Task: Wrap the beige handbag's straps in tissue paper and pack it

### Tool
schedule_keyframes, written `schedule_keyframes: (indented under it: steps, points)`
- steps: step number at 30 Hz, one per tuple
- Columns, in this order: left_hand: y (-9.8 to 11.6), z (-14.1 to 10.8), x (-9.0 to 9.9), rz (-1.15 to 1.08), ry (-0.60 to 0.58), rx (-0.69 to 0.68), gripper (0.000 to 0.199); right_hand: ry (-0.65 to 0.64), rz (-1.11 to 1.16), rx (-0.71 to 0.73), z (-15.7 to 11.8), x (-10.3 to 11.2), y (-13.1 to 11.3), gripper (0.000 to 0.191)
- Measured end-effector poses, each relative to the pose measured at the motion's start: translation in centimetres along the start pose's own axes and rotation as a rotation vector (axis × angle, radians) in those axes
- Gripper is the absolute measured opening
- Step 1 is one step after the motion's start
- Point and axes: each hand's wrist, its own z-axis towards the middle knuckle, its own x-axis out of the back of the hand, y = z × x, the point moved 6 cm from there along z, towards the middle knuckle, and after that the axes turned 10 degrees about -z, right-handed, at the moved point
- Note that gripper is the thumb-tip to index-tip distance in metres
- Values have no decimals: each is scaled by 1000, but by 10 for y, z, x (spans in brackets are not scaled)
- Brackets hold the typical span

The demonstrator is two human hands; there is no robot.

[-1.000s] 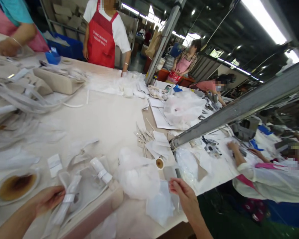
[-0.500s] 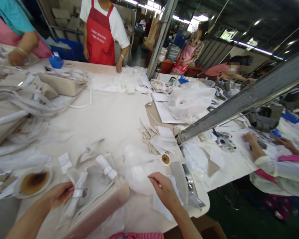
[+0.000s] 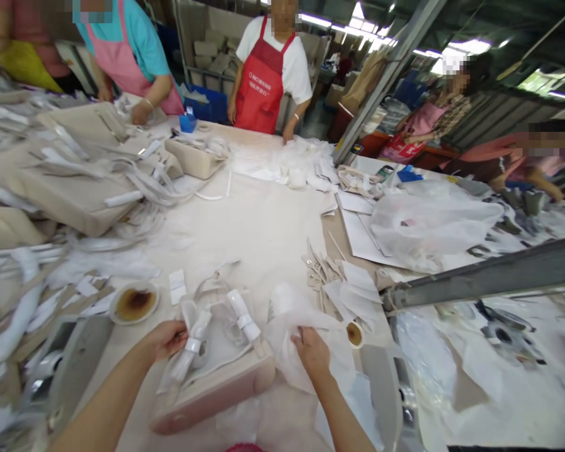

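A beige handbag [image 3: 216, 390] lies on its side in front of me, its handles wrapped in white material. My left hand [image 3: 170, 339] is closed at the left edge of the bag, its fingertips on a wrapped handle [image 3: 194, 342]. My right hand [image 3: 312, 353] pinches a thin, translucent white sheet [image 3: 332, 333] just right of the bag. The sheet is crumpled, and I cannot tell whether it is plastic or tissue. A small dish of brown liquid [image 3: 355, 334] stands right of that hand. Left of my left forearm is a larger dish of brown liquid [image 3: 135, 302].
Beige bags [image 3: 75, 182] and straps are heaped at the left. Grey tape dispensers [image 3: 70, 351] stand on both sides. Snap-fitted strips [image 3: 321, 267] lie beyond my right hand. A slanting metal beam [image 3: 489, 276] crosses the right side. Coworkers stand around the table, one in a red apron [image 3: 262, 91].
My view has turned left, shifting the scene rightward. My right hand has reached the thin white sheet and now pinches and lifts it. My left hand stays at the wrapped handle.
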Motion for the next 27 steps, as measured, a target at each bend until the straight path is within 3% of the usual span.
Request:
schedule_keyframes:
  steps: [9, 17, 22, 27]
  points:
    - [-5, 10, 4, -40, -19, 76, 29, -63, 6, -32, -12, 14, 12, 24]
    - [-6, 11, 7, -43, -40, 80, 24, -158, 154, -93, -15, -12, -19, 13]
    - [-7, 14, 8, -43, -44, 80, 22, -257, 384, -107, -14, -17, 4, 31]
    - [-7, 14, 8, -45, -49, 75, 23, -407, 666, -211, -24, -16, 30, 38]
